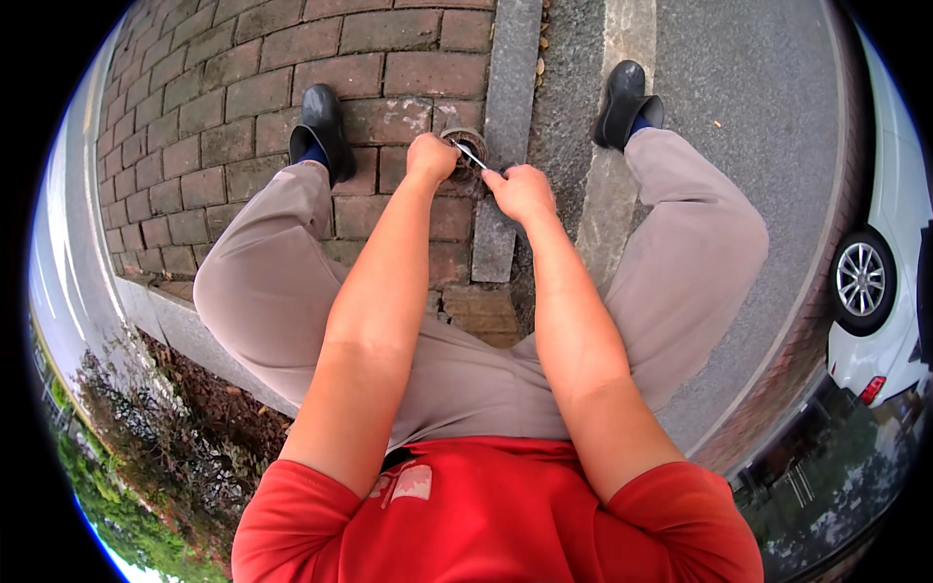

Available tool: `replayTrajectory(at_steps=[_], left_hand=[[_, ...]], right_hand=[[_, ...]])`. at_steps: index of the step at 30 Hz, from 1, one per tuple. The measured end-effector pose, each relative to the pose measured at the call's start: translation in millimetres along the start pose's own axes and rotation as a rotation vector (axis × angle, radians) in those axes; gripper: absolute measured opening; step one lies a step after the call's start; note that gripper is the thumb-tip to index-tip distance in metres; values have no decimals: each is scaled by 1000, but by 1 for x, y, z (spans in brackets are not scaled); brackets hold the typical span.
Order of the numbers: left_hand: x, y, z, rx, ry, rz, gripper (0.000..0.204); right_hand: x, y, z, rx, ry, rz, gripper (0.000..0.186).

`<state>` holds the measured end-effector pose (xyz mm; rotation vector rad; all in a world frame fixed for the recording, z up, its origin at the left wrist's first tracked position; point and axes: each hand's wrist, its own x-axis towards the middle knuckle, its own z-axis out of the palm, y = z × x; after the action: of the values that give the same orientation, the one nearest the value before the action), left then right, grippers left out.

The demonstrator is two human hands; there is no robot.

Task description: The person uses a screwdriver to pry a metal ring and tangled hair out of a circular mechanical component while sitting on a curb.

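A round metal fitting [470, 132] with a dark opening is set into the brick paving beside the grey kerb strip. Across its opening slants a thin metal-shafted tool [471, 154], screwdriver-like. My right hand [525, 192] is closed round the tool's near end, which the fingers mostly hide. At the fitting's left edge my left hand [433, 157] has its fingers curled in, close to the far end of the shaft. Whether those fingers pinch the shaft, the fitting or something small cannot be made out.
My black shoes [326, 126] stand wide apart, one on the bricks and one on the asphalt. A grey kerb strip [510, 78] divides these surfaces. Shrubs [146, 408] grow at the lower left; a white car [880, 272] is at the far right, with a dark glossy vehicle [826, 486] below it.
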<state>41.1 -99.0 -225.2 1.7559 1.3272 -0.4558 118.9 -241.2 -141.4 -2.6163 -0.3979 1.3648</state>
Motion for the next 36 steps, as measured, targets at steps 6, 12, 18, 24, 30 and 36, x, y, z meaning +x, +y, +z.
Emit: replayTrajectory(at_steps=[6, 12, 18, 24, 30, 36], left_hand=[[14, -17, -1, -55, -118, 13, 24], [-2, -1, -6, -133, -154, 4, 24], [5, -1, -4, 16, -107, 49, 29], [15, -17, 2, 0, -93, 125, 30], [14, -20, 6, -158, -125, 133, 28], [4, -27, 4, -280, -109, 105, 28]], right_hand=[[13, 25, 84, 342, 154, -73, 52], [49, 53, 126, 854, 365, 118, 50], [55, 46, 109, 648, 155, -91, 60], [26, 14, 75, 163, 127, -138, 48], [38, 2, 87, 139, 212, -60, 55], [45, -1, 77, 154, 94, -54, 57]])
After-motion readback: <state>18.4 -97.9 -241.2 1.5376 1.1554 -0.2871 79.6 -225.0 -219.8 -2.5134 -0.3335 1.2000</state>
